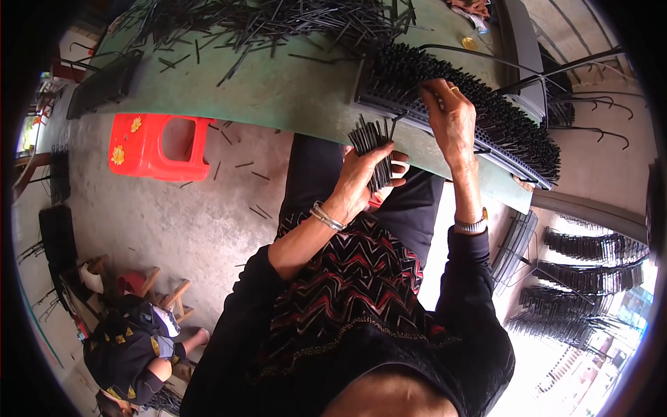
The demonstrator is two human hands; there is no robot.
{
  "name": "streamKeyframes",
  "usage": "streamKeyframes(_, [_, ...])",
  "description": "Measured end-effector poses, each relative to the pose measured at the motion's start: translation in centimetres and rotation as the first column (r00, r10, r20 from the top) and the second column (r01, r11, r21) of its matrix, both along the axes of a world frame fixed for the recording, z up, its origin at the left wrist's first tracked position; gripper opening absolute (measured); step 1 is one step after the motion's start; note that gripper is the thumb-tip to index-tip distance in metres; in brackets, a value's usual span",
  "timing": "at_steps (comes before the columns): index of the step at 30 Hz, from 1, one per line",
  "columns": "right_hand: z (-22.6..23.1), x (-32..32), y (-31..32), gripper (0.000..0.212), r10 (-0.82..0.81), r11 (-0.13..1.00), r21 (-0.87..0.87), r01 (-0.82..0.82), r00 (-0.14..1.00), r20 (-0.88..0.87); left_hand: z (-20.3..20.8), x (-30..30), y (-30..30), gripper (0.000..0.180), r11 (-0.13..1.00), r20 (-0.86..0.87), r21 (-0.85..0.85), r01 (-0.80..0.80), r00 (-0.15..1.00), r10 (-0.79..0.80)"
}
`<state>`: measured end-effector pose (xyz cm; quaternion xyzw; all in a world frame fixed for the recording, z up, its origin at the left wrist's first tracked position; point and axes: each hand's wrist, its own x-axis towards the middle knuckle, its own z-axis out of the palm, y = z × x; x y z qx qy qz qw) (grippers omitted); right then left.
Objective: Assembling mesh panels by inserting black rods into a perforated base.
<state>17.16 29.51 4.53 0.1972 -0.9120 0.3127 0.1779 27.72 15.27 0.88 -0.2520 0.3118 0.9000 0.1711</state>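
My left hand [367,172] is closed round a bundle of thin black sticks [379,142], whose ends fan out above the fingers just off the table edge. My right hand [450,115] reaches over the near side of a long dark rack [445,125], packed with upright black sticks [479,94]. Its thumb and fingertips are pinched together among the sticks at the rack's edge; what they hold is too small to make out.
Loose black sticks [278,24] are heaped across the green table [299,90]; some lie on the floor. A red plastic stool [142,149] stands left. Metal rods with hooks [590,101] jut out at right, above hanging racks [590,274]. Another person [125,347] sits lower left.
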Motion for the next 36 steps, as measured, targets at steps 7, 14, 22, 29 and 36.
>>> streamKeyframes(7, [0.0, -0.4, -0.5, 0.012, 0.127, 0.991, 0.04, -0.127, 0.992, 0.008, -0.1, 0.6, -0.2, 0.017, 0.996, 0.005, -0.029, 0.088, 0.996, -0.088])
streamKeyframes(14, [-1.3, 0.6, 0.0, 0.019, -0.032, 0.999, 0.018, 0.034, 0.994, -0.107, 0.5, 0.9, -0.1, 0.017, 0.997, 0.0, -0.052, 0.064, 0.998, -0.064])
streamKeyframes(22, [-0.6, 2.4, 0.6, 0.027, -0.093, 0.992, 0.088, 0.095, 0.995, -0.024, 1.5, 1.0, 0.0, 0.022, 0.985, -0.025, -0.123, 0.125, 0.991, -0.129])
streamKeyframes(29, [1.0, 6.1, 1.9, 0.026, 0.269, 0.938, -0.341, -0.063, 0.753, 0.6, 0.8, 1.1, 0.0, 0.026, 0.952, -0.133, -0.26, 0.161, 0.971, -0.201])
streamKeyframes(36, [0.4, 5.4, 2.5, 0.02, 0.339, 0.868, -0.494, 0.05, 0.669, 0.662, 1.1, 0.9, -0.2, 0.03, 0.916, -0.186, -0.315, 0.247, 0.931, -0.315])
